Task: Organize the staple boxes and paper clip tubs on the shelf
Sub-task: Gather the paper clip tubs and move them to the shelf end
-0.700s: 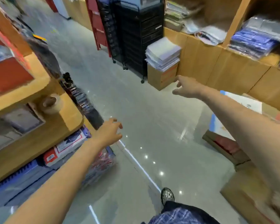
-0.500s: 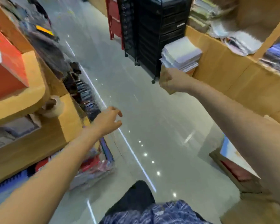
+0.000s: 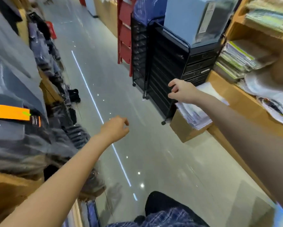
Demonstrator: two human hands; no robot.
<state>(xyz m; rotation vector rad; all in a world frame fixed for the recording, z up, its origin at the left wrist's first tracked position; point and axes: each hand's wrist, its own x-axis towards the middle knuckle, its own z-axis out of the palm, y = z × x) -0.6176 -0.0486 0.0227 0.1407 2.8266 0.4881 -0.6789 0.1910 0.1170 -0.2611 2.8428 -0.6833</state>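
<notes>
No staple boxes or paper clip tubs show in this view. I look down a shop aisle with both arms stretched out over the grey floor (image 3: 153, 153). My left hand (image 3: 115, 128) hangs in mid-air above the floor with loosely curled fingers and holds nothing. My right hand (image 3: 181, 91) floats in front of a black drawer cart (image 3: 167, 68), fingers loosely curled, also holding nothing and not touching the cart.
Wooden shelves (image 3: 245, 102) with stacked paper run along the right. A cardboard box (image 3: 185, 130) topped with plastic sleeves stands on the floor by the cart. Dark bags (image 3: 23, 95) crowd the left shelving. A red rack (image 3: 125, 30) stands farther back. My leg (image 3: 162, 208) shows below.
The view has swung up and along the aisle, so the drawer cart and right shelves look closer. Both hands stay outstretched and hold nothing; the left shelf with the tape roll has left the view.
</notes>
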